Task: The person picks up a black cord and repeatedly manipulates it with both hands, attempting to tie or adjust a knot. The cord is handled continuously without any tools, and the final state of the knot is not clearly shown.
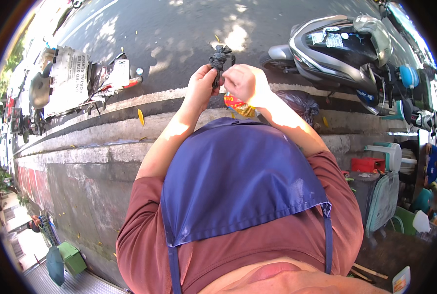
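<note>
Before me, at the top middle of the head view, a bunched black plastic bag [221,57] is twisted into a narrow neck between my hands. My left hand [205,82] pinches its dark twisted part between thumb and fingers. Close against the other side of the bag is my right hand [240,82], fingers curled; its fingertips are overexposed, so its hold on the plastic is unclear. Below the right hand shows a red and yellow printed packet [240,104], partly covered by the hand. A blue apron [240,176] covers my front.
A parked grey scooter [325,55] stands at upper right, with a dark garbage bag [299,104] by the curb. Another motorbike carrying a large white printed bag [69,79] is at left. Plastic stools [389,152] and a red crate [367,164] sit at right. A green bin [71,257] is lower left.
</note>
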The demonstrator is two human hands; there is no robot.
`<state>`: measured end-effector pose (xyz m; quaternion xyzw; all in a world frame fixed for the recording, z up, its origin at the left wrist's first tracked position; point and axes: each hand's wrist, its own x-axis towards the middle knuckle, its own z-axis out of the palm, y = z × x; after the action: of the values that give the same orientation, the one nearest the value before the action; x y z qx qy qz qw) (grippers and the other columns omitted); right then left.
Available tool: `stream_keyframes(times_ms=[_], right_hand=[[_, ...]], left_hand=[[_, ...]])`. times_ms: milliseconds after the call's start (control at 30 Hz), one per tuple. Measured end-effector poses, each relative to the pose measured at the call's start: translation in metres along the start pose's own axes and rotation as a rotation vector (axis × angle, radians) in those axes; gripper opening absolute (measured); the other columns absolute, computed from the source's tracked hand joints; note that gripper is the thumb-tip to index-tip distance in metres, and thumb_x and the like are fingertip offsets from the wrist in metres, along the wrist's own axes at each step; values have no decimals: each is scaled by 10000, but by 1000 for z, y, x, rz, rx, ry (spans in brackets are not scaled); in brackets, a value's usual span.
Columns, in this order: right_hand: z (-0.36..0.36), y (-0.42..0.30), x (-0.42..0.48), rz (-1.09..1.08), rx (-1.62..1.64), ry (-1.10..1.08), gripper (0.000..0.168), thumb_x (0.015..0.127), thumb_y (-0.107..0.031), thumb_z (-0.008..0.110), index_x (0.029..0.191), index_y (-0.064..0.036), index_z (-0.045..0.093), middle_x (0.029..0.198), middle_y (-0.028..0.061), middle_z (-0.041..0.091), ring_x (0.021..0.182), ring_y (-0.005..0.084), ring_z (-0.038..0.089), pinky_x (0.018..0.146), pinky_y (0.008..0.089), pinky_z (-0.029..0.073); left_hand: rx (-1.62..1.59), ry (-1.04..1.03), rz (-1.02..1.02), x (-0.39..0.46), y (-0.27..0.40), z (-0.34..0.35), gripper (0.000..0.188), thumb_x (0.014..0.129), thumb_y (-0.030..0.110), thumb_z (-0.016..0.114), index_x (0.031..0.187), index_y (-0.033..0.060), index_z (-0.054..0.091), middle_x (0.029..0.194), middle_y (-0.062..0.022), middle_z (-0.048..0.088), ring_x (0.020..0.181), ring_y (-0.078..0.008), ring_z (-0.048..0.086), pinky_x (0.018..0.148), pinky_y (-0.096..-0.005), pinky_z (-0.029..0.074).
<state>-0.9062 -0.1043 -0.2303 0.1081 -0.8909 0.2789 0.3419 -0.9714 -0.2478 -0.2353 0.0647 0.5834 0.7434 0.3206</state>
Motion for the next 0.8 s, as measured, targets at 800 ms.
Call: stream_keyframes(times_ms=[800], right_hand=[[-15,4,4,558,553,-178,90,808,-50,637,889,-31,672,895,75,614,798,186,639,690,298,505]], left_hand=[[-80,-155,28,-3,8,4,182,859,-17,475,1017,73,459,823,-128,637,626,-200,641,465,-269,499]])
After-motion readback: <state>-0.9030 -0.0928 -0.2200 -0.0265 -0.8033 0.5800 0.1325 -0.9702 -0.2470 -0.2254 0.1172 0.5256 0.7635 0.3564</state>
